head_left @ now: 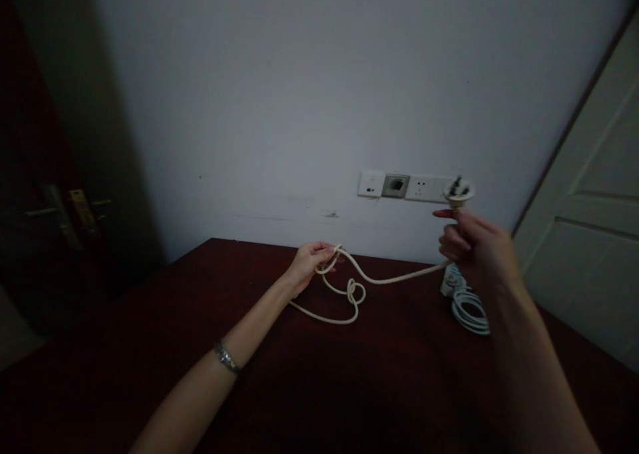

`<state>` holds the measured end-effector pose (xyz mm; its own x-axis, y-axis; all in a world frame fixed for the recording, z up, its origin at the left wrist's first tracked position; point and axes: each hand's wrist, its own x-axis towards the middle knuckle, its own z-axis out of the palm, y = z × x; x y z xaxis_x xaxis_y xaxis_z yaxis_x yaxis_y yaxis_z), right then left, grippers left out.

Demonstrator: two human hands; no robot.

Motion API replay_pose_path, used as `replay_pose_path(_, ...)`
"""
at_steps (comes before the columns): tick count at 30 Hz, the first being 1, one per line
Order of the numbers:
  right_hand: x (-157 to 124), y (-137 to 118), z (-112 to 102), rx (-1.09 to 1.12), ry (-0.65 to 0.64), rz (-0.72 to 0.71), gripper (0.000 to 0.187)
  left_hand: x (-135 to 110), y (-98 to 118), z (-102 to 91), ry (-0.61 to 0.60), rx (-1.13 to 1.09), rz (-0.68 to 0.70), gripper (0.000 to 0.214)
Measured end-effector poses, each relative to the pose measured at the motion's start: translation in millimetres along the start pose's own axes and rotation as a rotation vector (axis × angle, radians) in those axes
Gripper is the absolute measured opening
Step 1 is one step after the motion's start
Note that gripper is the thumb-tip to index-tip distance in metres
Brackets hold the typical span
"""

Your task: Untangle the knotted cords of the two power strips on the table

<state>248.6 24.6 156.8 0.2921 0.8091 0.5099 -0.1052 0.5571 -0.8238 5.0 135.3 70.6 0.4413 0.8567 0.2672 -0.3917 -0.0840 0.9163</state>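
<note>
A white power cord point(389, 281) runs between my two hands above the dark red table. My right hand point(466, 241), raised at the right, is closed on the cord's plug point(459, 194), whose dark prongs point up. Near the table's back edge, my left hand point(310, 262) pinches a loop of the same cord. Below that hand hangs more of the cord, with a knot-like tangle point(354, 292) in it. Where the cord's other end lies I cannot make out.
Wall sockets point(418, 188) and a grey wall plate point(396, 186) sit in a row behind the table point(309, 387). A coiled pale cable point(470, 313) lies at the right, partly behind my right arm. A panelled white door point(594, 227) stands at the right, a dark door point(34, 154) at the left.
</note>
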Motion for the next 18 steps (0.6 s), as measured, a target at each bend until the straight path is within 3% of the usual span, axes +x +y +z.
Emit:
replay_pose_path(5,-9,3,2,-0.416,-0.397,0.208,0.034,-2,6,3.6,0.067,-0.097,0.022,0.016)
replay_pose_path(10,-16,2,16,-0.57,-0.767,0.372,0.034,-2,9,3.9,0.088,-0.136,-0.018,0.011)
replay_pose_path(14,-18,9,32,-0.676,-0.856,0.377,0.035,-3,7,7.4,0.053,-0.137,-0.032,0.014)
replay_pose_path(18,-17,23,40,-0.763,-0.786,0.231,0.034,-7,7,17.2,-0.001,-0.109,-0.015,0.02)
